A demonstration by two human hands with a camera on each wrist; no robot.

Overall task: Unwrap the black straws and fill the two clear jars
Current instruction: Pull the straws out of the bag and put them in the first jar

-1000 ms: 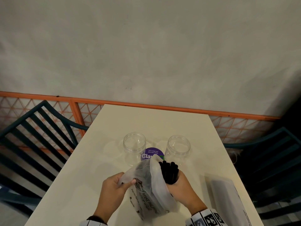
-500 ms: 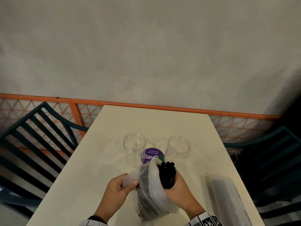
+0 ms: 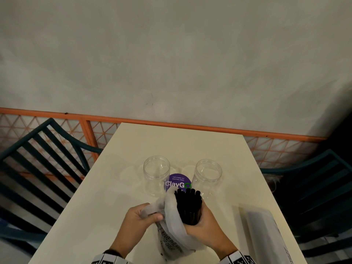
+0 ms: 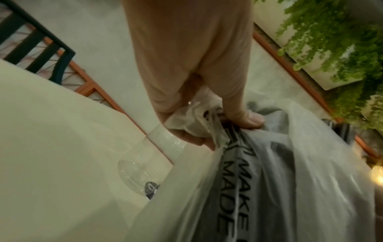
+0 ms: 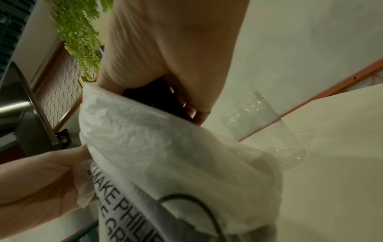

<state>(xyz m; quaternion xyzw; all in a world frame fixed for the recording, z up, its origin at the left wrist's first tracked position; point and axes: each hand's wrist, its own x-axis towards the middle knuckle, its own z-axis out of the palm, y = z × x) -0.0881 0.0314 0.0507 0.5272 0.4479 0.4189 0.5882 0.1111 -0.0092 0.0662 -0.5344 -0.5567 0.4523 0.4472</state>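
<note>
A bundle of black straws [image 3: 188, 205] stands upright out of a thin white plastic wrapper [image 3: 172, 233] printed with black letters. My right hand [image 3: 202, 223] grips the bundle around its middle; the straws [image 5: 163, 98] show dark between its fingers in the right wrist view. My left hand [image 3: 142, 216] pinches a bunched fold of the wrapper [image 4: 199, 121] beside the bundle. Two clear jars stand open and upright just beyond: the left jar [image 3: 156, 175] and the right jar [image 3: 208, 177]. Nothing shows inside either jar.
A round purple sticker [image 3: 178, 182] lies on the cream table [image 3: 182, 145] between the jars. A second long pale package [image 3: 266, 235] lies at the table's right edge. Dark slatted chairs [image 3: 38, 168] flank both sides; an orange mesh railing [image 3: 190, 127] runs behind.
The wrapper has slid further down the bundle toward me, baring more of the black straws. My left hand has gathered more wrapper. The right hand stays round the bundle.
</note>
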